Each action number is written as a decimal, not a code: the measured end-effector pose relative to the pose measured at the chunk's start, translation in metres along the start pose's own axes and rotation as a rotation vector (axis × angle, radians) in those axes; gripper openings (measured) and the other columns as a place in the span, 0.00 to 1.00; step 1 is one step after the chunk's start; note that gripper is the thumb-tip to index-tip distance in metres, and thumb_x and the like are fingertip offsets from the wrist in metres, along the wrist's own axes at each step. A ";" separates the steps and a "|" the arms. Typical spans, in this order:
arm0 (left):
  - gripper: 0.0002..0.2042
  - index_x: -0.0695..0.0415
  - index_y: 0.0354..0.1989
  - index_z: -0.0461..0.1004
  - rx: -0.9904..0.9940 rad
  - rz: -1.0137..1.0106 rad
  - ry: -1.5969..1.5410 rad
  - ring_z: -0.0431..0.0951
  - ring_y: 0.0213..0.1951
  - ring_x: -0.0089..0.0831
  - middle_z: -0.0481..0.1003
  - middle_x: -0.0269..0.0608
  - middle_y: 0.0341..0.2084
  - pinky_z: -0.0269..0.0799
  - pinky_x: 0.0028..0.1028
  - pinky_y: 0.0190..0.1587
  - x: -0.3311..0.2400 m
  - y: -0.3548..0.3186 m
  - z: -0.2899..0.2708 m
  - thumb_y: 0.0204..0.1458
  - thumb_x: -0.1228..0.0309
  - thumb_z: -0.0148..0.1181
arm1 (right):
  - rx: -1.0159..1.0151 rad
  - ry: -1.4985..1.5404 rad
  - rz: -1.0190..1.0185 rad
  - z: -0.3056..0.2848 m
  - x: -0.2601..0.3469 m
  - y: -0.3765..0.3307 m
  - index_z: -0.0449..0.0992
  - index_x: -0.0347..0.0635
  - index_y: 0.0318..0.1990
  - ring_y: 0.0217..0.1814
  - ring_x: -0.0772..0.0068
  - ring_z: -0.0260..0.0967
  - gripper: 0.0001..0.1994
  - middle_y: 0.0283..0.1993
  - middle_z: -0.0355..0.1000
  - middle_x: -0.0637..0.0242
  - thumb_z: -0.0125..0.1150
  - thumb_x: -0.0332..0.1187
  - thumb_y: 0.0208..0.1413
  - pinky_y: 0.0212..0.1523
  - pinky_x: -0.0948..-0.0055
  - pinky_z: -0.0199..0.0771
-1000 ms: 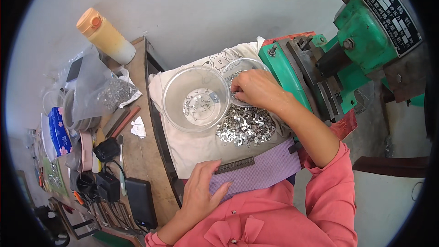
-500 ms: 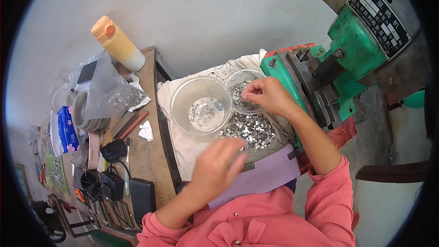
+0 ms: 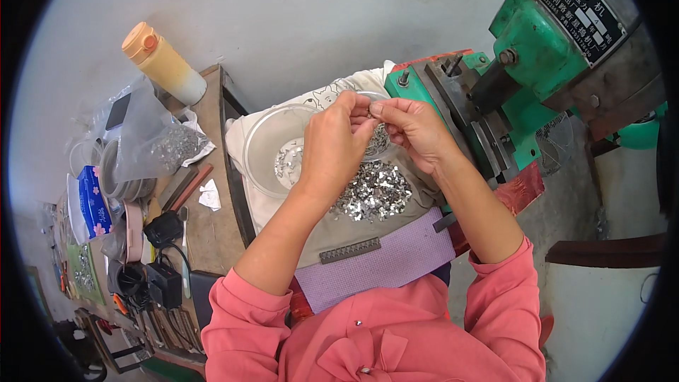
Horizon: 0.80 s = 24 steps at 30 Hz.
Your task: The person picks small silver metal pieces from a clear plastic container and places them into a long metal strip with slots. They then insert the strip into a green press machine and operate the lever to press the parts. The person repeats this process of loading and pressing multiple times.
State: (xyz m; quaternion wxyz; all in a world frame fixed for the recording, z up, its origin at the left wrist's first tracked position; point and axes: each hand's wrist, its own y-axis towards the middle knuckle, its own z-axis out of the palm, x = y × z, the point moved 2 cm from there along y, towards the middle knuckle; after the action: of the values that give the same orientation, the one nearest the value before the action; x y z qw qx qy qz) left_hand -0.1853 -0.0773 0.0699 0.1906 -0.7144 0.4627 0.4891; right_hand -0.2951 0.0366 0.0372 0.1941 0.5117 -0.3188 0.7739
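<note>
My left hand [image 3: 332,145] and my right hand [image 3: 417,131] meet fingertip to fingertip over the small clear tub [image 3: 380,143], which holds small metal parts and is mostly covered by them. Both hands are closed in a pinch; whatever sits between the fingertips is too small to make out. The large clear tub [image 3: 252,159], with a few metal bits at its bottom, stands partly behind my left hand. Below my hands a heap of small shiny metal pieces [image 3: 378,192] lies on the pale cloth. Nearer to me rests a dark toothed metal strip [image 3: 350,250].
A green press [image 3: 544,49] stands close on the right. A purple mat [image 3: 382,267] lines the near edge. On the left, a wooden bench [image 3: 219,233] carries a yellow bottle [image 3: 164,64], a plastic bag of parts [image 3: 166,145], a tissue pack [image 3: 94,201] and black adapters [image 3: 164,285].
My left hand has moved up and away from me, from the near side of the heap to my right fingertips. The toothed strip shows fully now. The whole view has shifted slightly.
</note>
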 end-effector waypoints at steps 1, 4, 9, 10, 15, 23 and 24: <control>0.10 0.69 0.43 0.77 -0.012 0.002 0.003 0.85 0.38 0.32 0.83 0.49 0.35 0.80 0.30 0.44 0.002 0.002 0.001 0.54 0.78 0.64 | -0.010 0.034 0.010 -0.002 -0.002 0.001 0.82 0.38 0.41 0.26 0.90 0.61 0.10 0.31 0.74 0.78 0.68 0.35 0.58 0.26 0.86 0.60; 0.08 0.68 0.40 0.79 -0.046 0.020 0.021 0.85 0.35 0.30 0.83 0.47 0.31 0.79 0.28 0.41 0.005 0.004 0.004 0.54 0.77 0.64 | -0.024 0.084 0.018 -0.004 -0.005 0.003 0.81 0.39 0.43 0.28 0.92 0.61 0.10 0.32 0.75 0.79 0.67 0.35 0.60 0.26 0.88 0.61; 0.06 0.67 0.36 0.81 -0.061 -0.014 0.018 0.84 0.32 0.26 0.83 0.45 0.29 0.77 0.26 0.38 0.008 0.008 0.004 0.54 0.77 0.63 | -0.048 0.101 0.004 0.000 -0.008 0.002 0.81 0.40 0.43 0.28 0.92 0.62 0.09 0.33 0.75 0.79 0.65 0.35 0.61 0.28 0.88 0.65; 0.06 0.67 0.36 0.81 -0.058 -0.014 0.014 0.83 0.32 0.26 0.83 0.45 0.28 0.77 0.26 0.37 0.010 0.009 0.005 0.54 0.77 0.63 | -0.050 0.099 0.007 0.000 -0.008 0.001 0.81 0.40 0.43 0.28 0.92 0.62 0.09 0.33 0.76 0.79 0.64 0.35 0.62 0.29 0.88 0.66; 0.06 0.67 0.34 0.81 -0.025 -0.030 0.046 0.83 0.31 0.26 0.83 0.45 0.27 0.77 0.25 0.37 0.011 0.013 0.003 0.52 0.77 0.63 | -0.036 0.047 -0.027 0.000 -0.012 0.000 0.81 0.39 0.43 0.29 0.90 0.63 0.09 0.33 0.75 0.78 0.63 0.35 0.63 0.30 0.86 0.68; 0.06 0.67 0.31 0.78 -0.049 -0.038 0.041 0.80 0.28 0.22 0.80 0.40 0.24 0.76 0.25 0.34 0.013 0.016 -0.005 0.50 0.76 0.64 | -0.106 -0.124 -0.036 0.018 -0.002 -0.011 0.81 0.38 0.51 0.30 0.87 0.65 0.14 0.33 0.74 0.76 0.61 0.36 0.64 0.30 0.82 0.70; 0.06 0.67 0.32 0.78 -0.038 -0.066 -0.033 0.79 0.28 0.22 0.80 0.39 0.24 0.76 0.24 0.34 0.015 0.016 -0.006 0.51 0.76 0.64 | -0.104 -0.131 -0.062 0.020 -0.001 -0.012 0.81 0.38 0.50 0.29 0.87 0.65 0.14 0.33 0.74 0.76 0.62 0.37 0.64 0.29 0.82 0.70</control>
State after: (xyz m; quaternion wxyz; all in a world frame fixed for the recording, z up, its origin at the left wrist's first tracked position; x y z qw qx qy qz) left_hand -0.1943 -0.0968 0.0628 0.2005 -0.7246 0.4264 0.5029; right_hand -0.2741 0.0316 0.0453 0.2231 0.5600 -0.3547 0.7147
